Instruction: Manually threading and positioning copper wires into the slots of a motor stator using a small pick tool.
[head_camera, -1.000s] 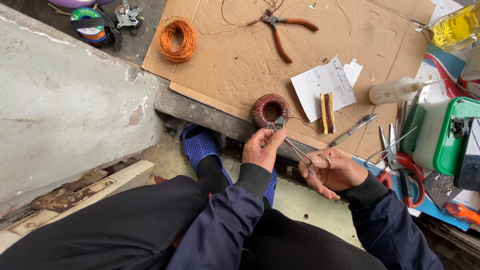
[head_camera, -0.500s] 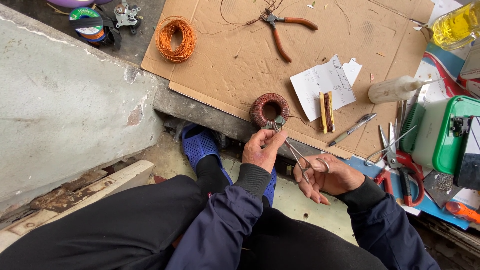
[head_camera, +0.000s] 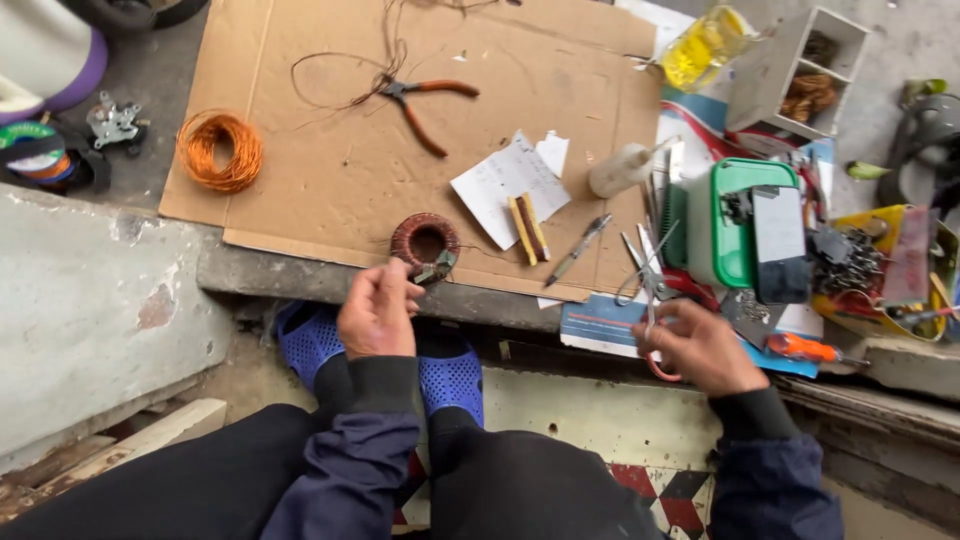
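Observation:
A ring-shaped coil wound with dark red-brown wire (head_camera: 424, 240) lies at the near edge of a cardboard sheet (head_camera: 330, 170). My left hand (head_camera: 377, 312) is just below it, fingers pinched at the coil's lower rim, where a small grey-green piece sits. My right hand (head_camera: 703, 348) is off to the right, fingers curled over the red handles of a pair of scissors (head_camera: 650, 283), whose blades point away from me. Thin wire runs from the coil to the right.
On the cardboard lie orange-handled pliers (head_camera: 420, 100), a loop of orange wire (head_camera: 219, 150), paper slips (head_camera: 507, 180), a white bottle (head_camera: 622, 170) and a pen-like tool (head_camera: 578, 250). A green box (head_camera: 735, 225), a red screwdriver (head_camera: 800, 348) and cluttered parts crowd the right. Blue sandals (head_camera: 310, 340) are below.
My right hand has left the wire beside my left hand and moved right onto the scissors. My left hand stays at the coil. The view has shifted closer.

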